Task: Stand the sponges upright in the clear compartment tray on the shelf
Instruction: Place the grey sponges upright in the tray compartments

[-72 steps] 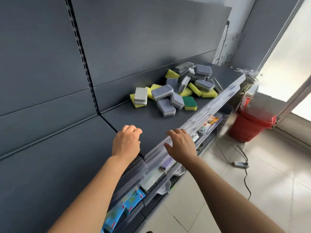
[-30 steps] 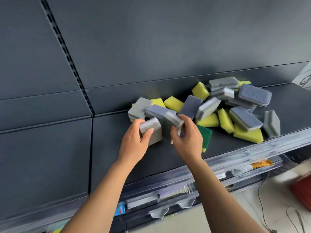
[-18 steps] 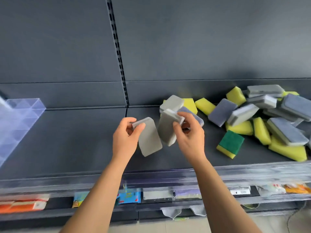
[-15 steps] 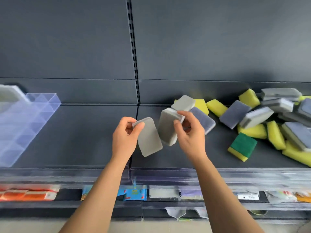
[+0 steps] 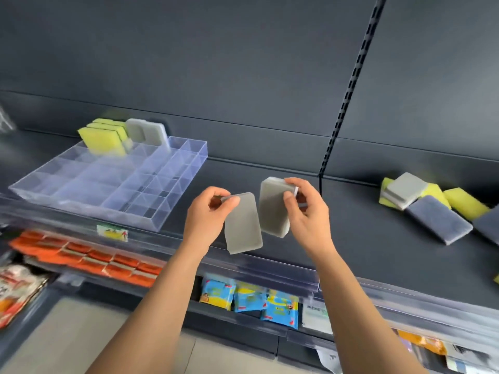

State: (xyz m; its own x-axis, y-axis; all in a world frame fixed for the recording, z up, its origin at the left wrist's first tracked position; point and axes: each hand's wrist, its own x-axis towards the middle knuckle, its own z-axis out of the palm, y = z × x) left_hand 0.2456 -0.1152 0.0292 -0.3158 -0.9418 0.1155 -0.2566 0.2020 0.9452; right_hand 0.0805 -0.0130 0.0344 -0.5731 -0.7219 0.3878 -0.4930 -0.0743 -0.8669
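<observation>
Two grey sponges are held, one (image 5: 243, 224) in the left hand (image 5: 206, 217), one (image 5: 274, 209) in the right hand (image 5: 306, 213). One clear tray (image 5: 175, 211) holds about three yellow sponges (image 5: 104, 139) and two grey ones (image 5: 145, 132) (blurred, so approximate).

**Dark shelving bay, stocked below**

Ahead of you stands a dark grey back panel (image 5: 216, 63), matte and evenly lit. A slotted upright (image 5: 348, 93) runs down it at 1 o'clock. The grey shelf deck (image 5: 378, 247) crosses your view, edged by a clear plastic front rail (image 5: 270, 268). On the lower shelf, orange packets (image 5: 89, 255) lie at 8 o'clock and blue packets (image 5: 251, 300) at 6 o'clock. Pale floor (image 5: 67, 341) shows at 7 o'clock.
</observation>
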